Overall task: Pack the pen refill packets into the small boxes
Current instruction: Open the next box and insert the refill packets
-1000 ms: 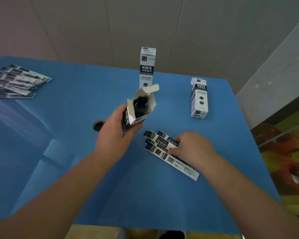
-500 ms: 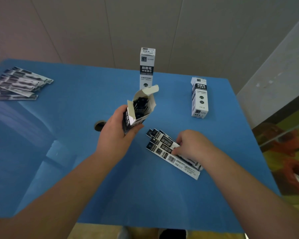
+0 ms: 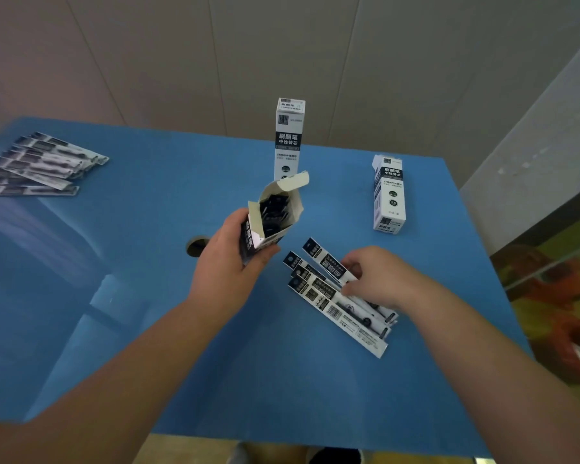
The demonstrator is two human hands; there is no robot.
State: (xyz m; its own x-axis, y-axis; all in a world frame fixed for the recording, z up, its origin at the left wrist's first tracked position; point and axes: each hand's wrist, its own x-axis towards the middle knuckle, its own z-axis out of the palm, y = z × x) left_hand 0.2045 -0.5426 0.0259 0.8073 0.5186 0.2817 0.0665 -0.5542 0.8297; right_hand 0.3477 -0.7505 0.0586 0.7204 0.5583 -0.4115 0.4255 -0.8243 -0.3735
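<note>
On the blue table (image 3: 315, 380), the left hand (image 3: 225, 262) is gripping an open box (image 3: 268, 222), already part-filled, tilted toward the refill packets (image 3: 335, 296) fanned just beside it. The right hand (image 3: 375, 279) is pinching the top packet (image 3: 325, 259) (light, thin, probably slick and bendy; likely best taken mid-length). Compared with 0.5 seconds earlier, that packet's far end is lifting clear of the pile.

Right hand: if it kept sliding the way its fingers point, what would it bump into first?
The right hand points left, pinching the top packet. Past the packets, the open box in the left hand looks first in line, though depth is unclear.
</note>
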